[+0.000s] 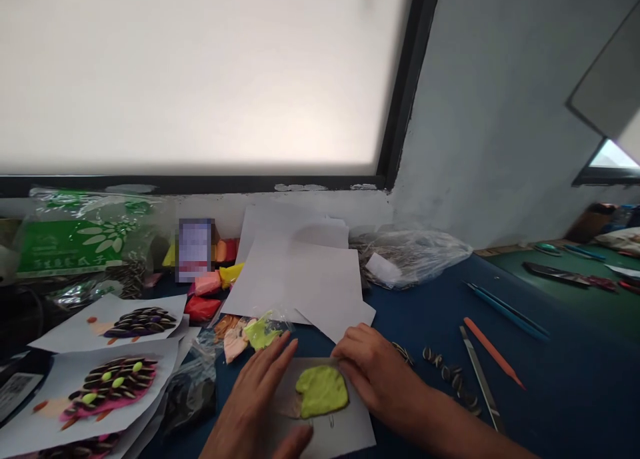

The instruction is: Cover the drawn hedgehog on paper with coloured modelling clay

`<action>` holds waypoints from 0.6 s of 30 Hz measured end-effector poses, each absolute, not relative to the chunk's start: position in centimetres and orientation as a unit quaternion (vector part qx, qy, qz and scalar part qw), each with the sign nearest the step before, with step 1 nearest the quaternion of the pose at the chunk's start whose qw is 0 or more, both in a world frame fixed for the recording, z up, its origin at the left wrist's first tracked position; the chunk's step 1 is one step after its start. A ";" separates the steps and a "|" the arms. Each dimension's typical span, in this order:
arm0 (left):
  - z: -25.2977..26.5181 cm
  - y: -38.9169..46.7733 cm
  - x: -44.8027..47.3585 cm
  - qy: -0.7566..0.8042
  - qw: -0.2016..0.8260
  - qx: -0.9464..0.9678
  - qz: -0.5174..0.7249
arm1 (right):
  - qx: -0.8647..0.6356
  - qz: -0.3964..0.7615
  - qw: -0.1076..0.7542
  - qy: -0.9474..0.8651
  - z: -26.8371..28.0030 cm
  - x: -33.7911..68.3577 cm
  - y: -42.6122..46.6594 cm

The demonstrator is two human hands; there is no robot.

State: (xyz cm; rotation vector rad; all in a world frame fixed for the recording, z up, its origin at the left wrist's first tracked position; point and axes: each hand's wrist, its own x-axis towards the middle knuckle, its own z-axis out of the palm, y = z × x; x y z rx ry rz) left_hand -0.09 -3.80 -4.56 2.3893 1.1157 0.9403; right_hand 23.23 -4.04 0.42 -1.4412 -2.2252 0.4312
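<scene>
Left hand (253, 399), right hand (377, 369), green clay (323, 391) between on paper (350, 438), seeds (457, 382)

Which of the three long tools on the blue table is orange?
The pointed stick, lying between the silver tool and the blue tool; neither of those is orange.

The left hand (250, 402) is held with fingers (273, 358) extended and thumb (296, 440) spread; the right hand (375, 366) is curled, its forearm (460, 422) slanted inward.
</scene>
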 end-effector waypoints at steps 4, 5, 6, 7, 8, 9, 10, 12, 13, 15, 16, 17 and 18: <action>-4.0 -3.5 -0.8 0.465 0.296 0.732 0.400 | -0.522 0.244 0.267 -0.772 1.6 23.5 -4.1; -4.1 -3.3 -0.9 0.478 0.324 0.709 0.405 | -0.524 0.261 0.269 -0.765 1.8 23.5 -4.2; -4.3 -3.1 -1.1 0.487 0.347 0.690 0.408 | -0.526 0.273 0.269 -0.760 1.9 23.5 -4.2; -4.4 -2.8 -1.2 0.493 0.362 0.676 0.411 | -0.529 0.277 0.266 -0.757 2.0 23.5 -4.3; -4.6 -2.6 -1.2 0.500 0.368 0.665 0.415 | -0.534 0.276 0.259 -0.756 1.9 23.5 -4.3; -4.7 -2.5 -1.2 0.505 0.363 0.660 0.421 | -0.542 0.268 0.244 -0.758 1.7 23.4 -4.3; -4.7 -2.4 -1.2 0.508 0.349 0.660 0.429 | -0.553 0.252 0.226 -0.761 1.5 23.4 -4.3; -4.7 -2.2 -1.3 0.509 0.298 0.671 0.449 | -0.582 0.196 0.173 -0.770 0.9 23.3 -4.3; -4.7 -2.1 -1.3 0.510 0.266 0.677 0.460 | -0.590 0.156 0.152 -0.777 0.6 23.2 -4.2; -4.7 -1.7 -1.5 0.516 0.202 0.693 0.461 | -0.590 0.079 0.127 -0.793 0.2 23.0 -4.2; -4.7 -1.4 -1.6 0.523 0.172 0.701 0.453 | -0.583 0.048 0.125 -0.801 0.1 22.9 -4.2; -4.9 -1.0 -1.8 0.529 0.143 0.720 0.425 | -0.573 0.025 0.128 -0.809 0.1 22.9 -4.2; -5.0 -0.6 -1.9 0.531 0.106 0.741 0.397 | -0.562 0.010 0.136 -0.816 0.1 22.8 -4.3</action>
